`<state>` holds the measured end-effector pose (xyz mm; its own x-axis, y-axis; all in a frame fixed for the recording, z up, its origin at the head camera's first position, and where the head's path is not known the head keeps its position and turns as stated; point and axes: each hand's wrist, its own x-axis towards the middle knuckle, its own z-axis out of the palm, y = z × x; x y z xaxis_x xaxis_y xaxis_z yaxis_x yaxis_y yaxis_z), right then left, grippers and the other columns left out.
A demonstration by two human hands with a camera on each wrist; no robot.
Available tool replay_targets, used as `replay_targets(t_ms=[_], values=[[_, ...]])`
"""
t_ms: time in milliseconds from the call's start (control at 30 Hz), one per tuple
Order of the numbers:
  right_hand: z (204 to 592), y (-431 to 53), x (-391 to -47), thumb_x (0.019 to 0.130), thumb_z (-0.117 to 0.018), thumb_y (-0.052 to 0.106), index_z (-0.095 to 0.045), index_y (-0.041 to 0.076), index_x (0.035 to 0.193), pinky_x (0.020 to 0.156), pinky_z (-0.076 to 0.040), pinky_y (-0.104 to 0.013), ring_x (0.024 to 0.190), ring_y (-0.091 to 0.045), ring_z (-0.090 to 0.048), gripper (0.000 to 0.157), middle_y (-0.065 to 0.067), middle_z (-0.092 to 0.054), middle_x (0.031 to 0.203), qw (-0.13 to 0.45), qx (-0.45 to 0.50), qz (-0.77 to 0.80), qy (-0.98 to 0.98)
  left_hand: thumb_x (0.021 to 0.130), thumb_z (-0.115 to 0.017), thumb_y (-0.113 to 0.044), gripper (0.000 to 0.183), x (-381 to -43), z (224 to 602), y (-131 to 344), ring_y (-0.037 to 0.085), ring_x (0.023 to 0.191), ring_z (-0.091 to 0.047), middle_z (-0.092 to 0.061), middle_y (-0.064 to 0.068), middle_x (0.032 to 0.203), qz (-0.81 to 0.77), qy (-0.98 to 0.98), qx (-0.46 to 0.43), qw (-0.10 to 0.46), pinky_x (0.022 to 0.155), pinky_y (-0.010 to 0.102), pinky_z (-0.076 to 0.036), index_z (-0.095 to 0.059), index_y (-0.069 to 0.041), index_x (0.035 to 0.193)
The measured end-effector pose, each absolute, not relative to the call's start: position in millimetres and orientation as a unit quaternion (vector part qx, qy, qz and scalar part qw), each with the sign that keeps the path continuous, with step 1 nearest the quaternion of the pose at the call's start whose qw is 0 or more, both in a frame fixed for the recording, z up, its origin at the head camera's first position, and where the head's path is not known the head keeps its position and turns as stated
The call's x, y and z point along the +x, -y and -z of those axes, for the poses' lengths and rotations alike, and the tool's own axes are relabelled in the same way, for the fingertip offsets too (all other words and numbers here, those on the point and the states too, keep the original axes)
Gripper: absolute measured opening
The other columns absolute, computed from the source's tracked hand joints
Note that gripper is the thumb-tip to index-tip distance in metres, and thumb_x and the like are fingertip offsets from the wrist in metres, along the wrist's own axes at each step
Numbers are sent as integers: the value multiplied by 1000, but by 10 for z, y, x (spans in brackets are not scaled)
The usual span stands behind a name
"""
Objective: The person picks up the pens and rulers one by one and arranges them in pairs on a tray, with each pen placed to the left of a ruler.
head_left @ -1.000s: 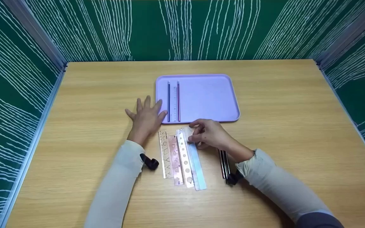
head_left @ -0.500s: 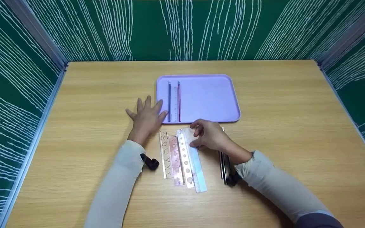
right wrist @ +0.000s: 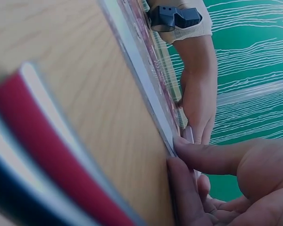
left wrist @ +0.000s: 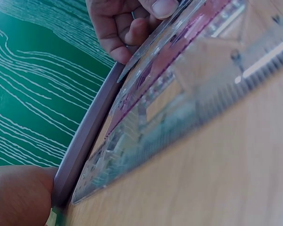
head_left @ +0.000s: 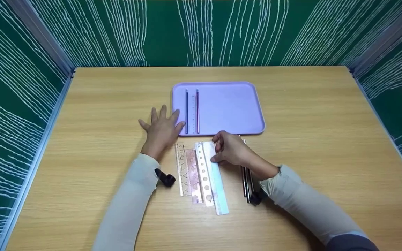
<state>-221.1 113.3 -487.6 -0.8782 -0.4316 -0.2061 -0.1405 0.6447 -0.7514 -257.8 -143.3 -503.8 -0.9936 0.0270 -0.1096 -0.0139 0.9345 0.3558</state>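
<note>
1. You're pinching a flat, pale-blue and white translucent plastic ruler [head_left: 217, 181] between the thumb and fingers of your right hand [head_left: 234, 149], catching its right edge close to the far end.
2. That ruler is stretching out on the near side of the rectangular purple tray [head_left: 229, 108], its far end stopping just short of the tray's near rim; whether it's lifting at all, the views aren't showing.
3. Here's the key line: its long axis is pointing at that rim, leaning slightly left at the tray end, so most of its length is trailing back from your pinch, away from the tray.
4. Your right hand is being the nearer one; your left hand [head_left: 161, 130] is resting with fingers spread at the tray's near-left corner, gripping nothing.
5. Inside the tray's left side, a slim dark-blue pencil [head_left: 187, 111] and a slim red pencil [head_left: 197, 111] are running roughly the same way.
</note>
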Motion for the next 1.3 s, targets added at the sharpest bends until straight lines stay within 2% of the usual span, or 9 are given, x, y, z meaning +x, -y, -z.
replay_targets(t_ms=[267,467,633,833,1067,1300], values=[[4817,-1152,-2165,71,-89,1,-54,0,119,76,-49,-31,82,-19,-54,59,-7,-58,95,188,-175,423,-869,104,-39,-61,62,-2586,5039,1436,50,156,3,-11,14,172,-177,-983,2,57,103,90,7,-33,-35,160],[4801,-1144,-2132,76,-84,-7,-47,-1,124,68,-63,-37,86,-20,-58,61,-11,-54,110,249,-127,503,-818,104,-38,-62,62,-2583,5038,1437,49,157,4,-9,13,173,-176,-982,0,64,103,89,9,-32,-37,160],[4799,-1138,-2115,80,-79,-10,-43,1,128,67,-65,-44,86,-22,-65,60,-13,-56,111,286,-90,556,-775,104,-38,-61,62,-2571,5026,1431,50,156,3,-10,14,172,-179,-982,5,63,103,90,8,-33,-36,160],[4831,-1160,-2132,87,-75,-5,-46,2,128,70,-65,-46,87,-24,-70,51,-13,-61,109,299,-73,585,-750,104,-38,-61,62,-2561,5024,1434,50,156,3,-11,14,172,-181,-982,7,60,104,90,8,-32,-35,161],[4873,-1215,-2146,100,-62,6,-47,5,129,68,-64,-51,74,-28,-72,33,-17,-65,107,305,-83,589,-744,104,-38,-62,62,-2563,5035,1436,50,157,4,-10,14,173,-185,-981,4,62,104,89,9,-33,-36,160],[4885,-1241,-2149,106,-51,14,-39,13,136,61,-63,-52,71,-31,-73,32,-17,-65,106,320,-74,601,-729,104,-38,-62,63,-2574,5039,1434,49,157,5,-9,13,173,-185,-981,1,65,104,89,10,-32,-36,160]])
